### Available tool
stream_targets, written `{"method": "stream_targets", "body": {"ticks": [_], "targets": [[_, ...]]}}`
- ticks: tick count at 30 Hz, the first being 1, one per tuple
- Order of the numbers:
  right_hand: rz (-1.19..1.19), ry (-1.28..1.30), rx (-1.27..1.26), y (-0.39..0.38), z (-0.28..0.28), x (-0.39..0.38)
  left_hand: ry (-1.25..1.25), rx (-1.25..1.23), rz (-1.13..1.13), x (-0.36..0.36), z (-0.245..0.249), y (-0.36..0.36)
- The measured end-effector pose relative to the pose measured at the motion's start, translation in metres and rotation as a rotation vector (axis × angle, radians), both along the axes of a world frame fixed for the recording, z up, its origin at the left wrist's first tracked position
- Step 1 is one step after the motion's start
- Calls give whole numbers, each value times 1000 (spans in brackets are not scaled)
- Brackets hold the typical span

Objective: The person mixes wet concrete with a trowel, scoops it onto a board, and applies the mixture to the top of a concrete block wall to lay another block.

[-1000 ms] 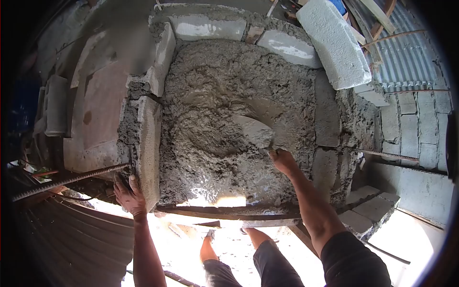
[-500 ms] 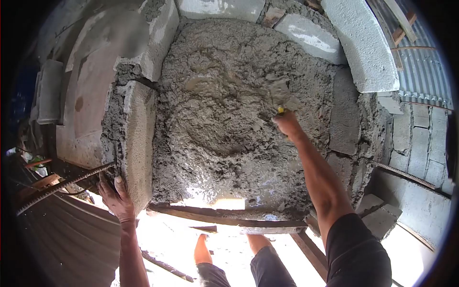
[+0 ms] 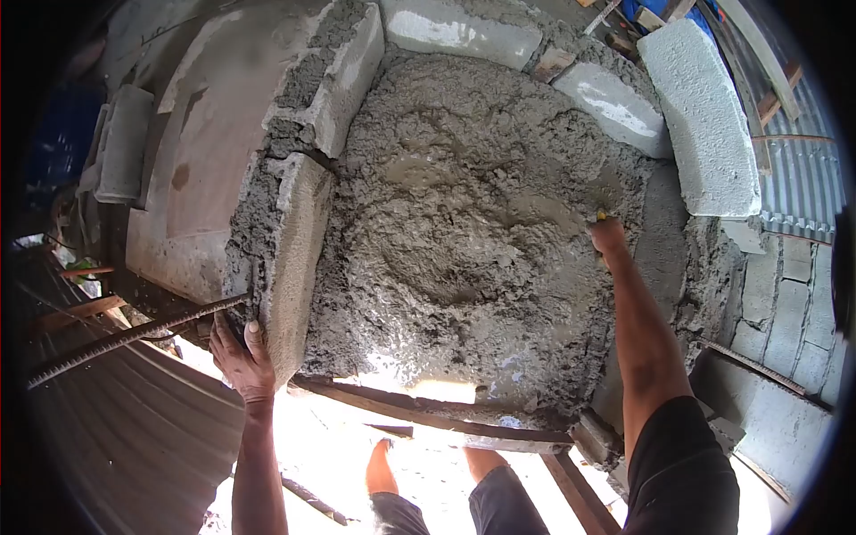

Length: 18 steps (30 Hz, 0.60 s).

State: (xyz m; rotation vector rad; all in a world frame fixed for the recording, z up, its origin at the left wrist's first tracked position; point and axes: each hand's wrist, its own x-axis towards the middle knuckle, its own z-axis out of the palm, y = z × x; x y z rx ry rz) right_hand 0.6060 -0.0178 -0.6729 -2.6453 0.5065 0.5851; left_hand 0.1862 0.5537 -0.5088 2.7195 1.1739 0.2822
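Note:
My right hand [image 3: 609,239] is closed round the yellow handle of a trowel [image 3: 604,189], its blade coated in grey and low in the wet mortar. The mortar [image 3: 446,223] fills the space between block walls, with a rough, lumpy surface and a dip near its middle. At the lower left, my left hand [image 3: 242,361] rests against the near end of a concrete block [image 3: 303,241], its thumb apart from the fingers. Just above that hand, a ribbed steel bar [image 3: 134,341] sticks out from the wall.
Timber [image 3: 437,412] edges the mortar at the front, above my legs. An upright concrete block [image 3: 704,125] stands at the back right, beside corrugated metal sheeting [image 3: 807,183]. Another steel bar [image 3: 753,366] juts out at the right. Dark sheeting [image 3: 125,437] lies at lower left.
My right hand has moved right with the trowel, towards the right wall. My left hand remains at the block's end. The view has shifted, so the walls appear further right.

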Motion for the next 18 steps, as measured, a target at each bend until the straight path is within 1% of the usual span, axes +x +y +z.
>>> {"method": "stream_targets", "body": {"ticks": [2,3,4,6,8,9,11,12,14,16,17,18], "targets": [[248,12,-64,34,6,-17,17,20,3,-4,-2,0],[336,-47,-71,50,17,-37,11,48,7,-1,-3,-1],[420,-104,-76,66,29,-66,14,24,20,1,0,-3],[517,-82,-17,99,48,-100,12,47,10,-3,-5,-1],[712,10,-38,136,51,-116,7,51,8,1,-3,-2],[704,5,-34,149,56,-125,4,56,0,1,-2,-3],[765,2,-50,165,70,-143,-4,52,-6,1,-3,0],[757,0,-47,154,83,-151,-4,55,-14,0,-5,0],[858,-2,-13,110,107,-161,14,63,2,-2,-7,2],[789,-139,-52,45,118,-165,15,54,8,0,-3,-1],[716,-208,-67,14,114,-166,14,49,14,1,-3,-1],[521,-149,-14,-25,97,-161,11,77,10,-2,-7,2]]}}
